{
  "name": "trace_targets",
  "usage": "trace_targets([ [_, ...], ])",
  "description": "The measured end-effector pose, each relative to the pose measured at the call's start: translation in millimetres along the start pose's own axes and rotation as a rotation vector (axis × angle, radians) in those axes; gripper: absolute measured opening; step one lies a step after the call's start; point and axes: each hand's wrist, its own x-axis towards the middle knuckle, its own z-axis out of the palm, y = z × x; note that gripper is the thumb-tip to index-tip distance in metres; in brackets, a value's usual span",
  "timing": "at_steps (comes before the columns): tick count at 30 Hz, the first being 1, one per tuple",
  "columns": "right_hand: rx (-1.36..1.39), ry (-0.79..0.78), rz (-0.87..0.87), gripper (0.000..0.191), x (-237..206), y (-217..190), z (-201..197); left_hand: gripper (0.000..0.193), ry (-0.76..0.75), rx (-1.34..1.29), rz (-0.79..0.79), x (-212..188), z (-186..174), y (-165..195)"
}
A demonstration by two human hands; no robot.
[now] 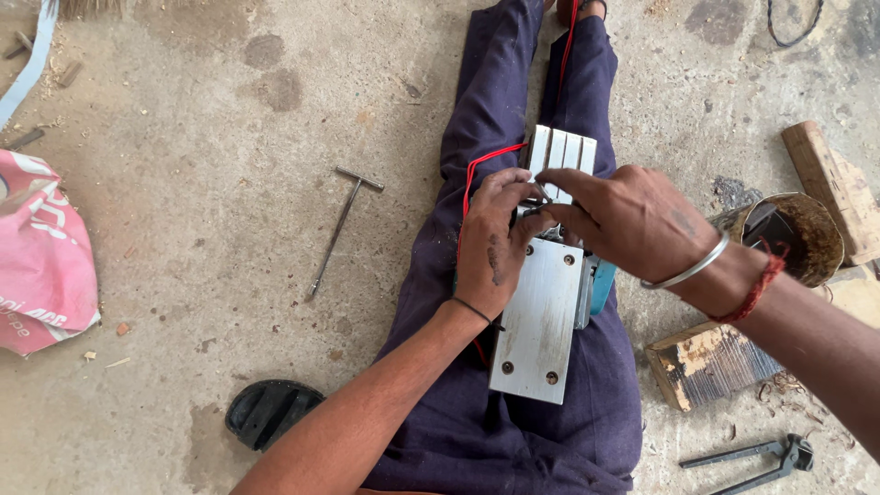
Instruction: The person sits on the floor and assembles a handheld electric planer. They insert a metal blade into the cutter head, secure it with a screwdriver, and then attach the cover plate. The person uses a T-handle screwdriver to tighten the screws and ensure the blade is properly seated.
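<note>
An electric hand planer (541,312) lies upside down on my lap, its flat silver sole plate facing up, with a red cord (477,170) running off it. My left hand (495,243) grips the planer's left side near the cutter gap. My right hand (623,220) reaches in from the right, its fingertips pinching a small dark part at the gap between the two sole plates. A metal bangle and a red thread sit on my right wrist.
A T-handle wrench (341,229) lies on the concrete floor to the left. A pink sack (41,257) sits at the far left. A black sandal (270,412), wood blocks (706,367), a rusty tin (793,234) and pincers (761,458) surround my legs.
</note>
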Motion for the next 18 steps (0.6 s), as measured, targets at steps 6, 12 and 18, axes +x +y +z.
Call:
trace_targets([
  [6, -0.220, 0.051, -0.021, 0.034, -1, -7, -11, 0.022, -0.015, -0.082, -0.038, 0, 0, -1],
  [12, -0.225, 0.294, -0.409, 0.024, -4, 11, 0, 0.018, 0.001, 0.016, 0.015, 0, 2, -3],
  [18, 0.024, 0.008, 0.120, 0.031, -3, 8, 17, 0.025, -0.018, -0.031, 0.002, -1, -2, -1],
])
